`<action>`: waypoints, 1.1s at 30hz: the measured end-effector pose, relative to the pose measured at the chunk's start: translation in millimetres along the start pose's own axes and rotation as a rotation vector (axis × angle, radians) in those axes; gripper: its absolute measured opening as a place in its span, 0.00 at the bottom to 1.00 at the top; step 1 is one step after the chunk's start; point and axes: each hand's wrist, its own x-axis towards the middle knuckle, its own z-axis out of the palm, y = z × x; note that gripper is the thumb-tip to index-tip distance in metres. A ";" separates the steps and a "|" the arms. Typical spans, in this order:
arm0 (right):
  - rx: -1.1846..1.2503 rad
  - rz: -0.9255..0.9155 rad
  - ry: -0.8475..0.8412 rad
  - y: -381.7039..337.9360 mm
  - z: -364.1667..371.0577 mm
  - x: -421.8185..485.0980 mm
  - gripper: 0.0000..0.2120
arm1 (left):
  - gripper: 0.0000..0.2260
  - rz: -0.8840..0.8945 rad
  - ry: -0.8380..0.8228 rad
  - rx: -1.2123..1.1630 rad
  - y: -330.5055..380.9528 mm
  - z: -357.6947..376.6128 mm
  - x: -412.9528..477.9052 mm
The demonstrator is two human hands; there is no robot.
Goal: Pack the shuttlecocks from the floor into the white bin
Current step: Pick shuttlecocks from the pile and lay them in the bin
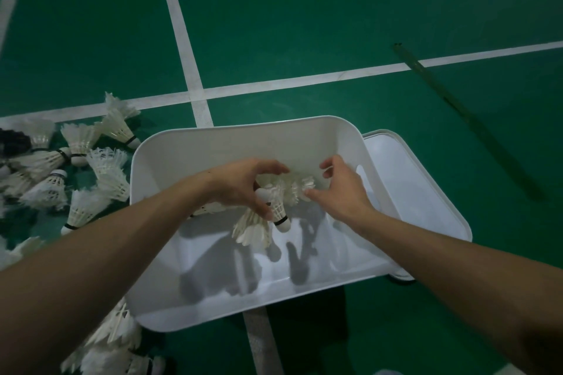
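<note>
The white bin (231, 137) sits on the green court floor in the middle of the head view. Both hands are over its inside. My left hand (243, 184) grips a bunch of white feather shuttlecocks (278, 201), fingers curled round them. My right hand (338, 189) touches the same bunch from the right, thumb and fingers pinching the feathers of one shuttlecock. A few shuttlecocks (253, 230) hang or lie just below the hands inside the bin. Several more shuttlecocks (82, 161) lie scattered on the floor left of the bin.
The bin's white lid (426, 192) lies flat right of the bin, partly under it. More shuttlecocks (118, 335) lie at the bin's near left corner. White court lines (195, 85) cross behind the bin. A dark strip (457, 106) lies on the floor at the right.
</note>
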 end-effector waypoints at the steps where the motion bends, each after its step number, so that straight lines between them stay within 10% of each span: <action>1: 0.030 -0.047 -0.009 -4.7 -4.2 -5.4 0.25 | 0.40 0.011 0.007 -0.005 0.4 -0.1 -0.7; 10: 0.312 -0.134 -0.311 -20.3 5.1 -29.1 0.26 | 0.41 0.076 0.061 -0.318 4.0 6.5 -4.8; 33: -0.048 -0.064 -0.052 0.8 -5.1 -16.4 0.16 | 0.35 -0.004 0.126 -0.375 18.4 3.4 5.8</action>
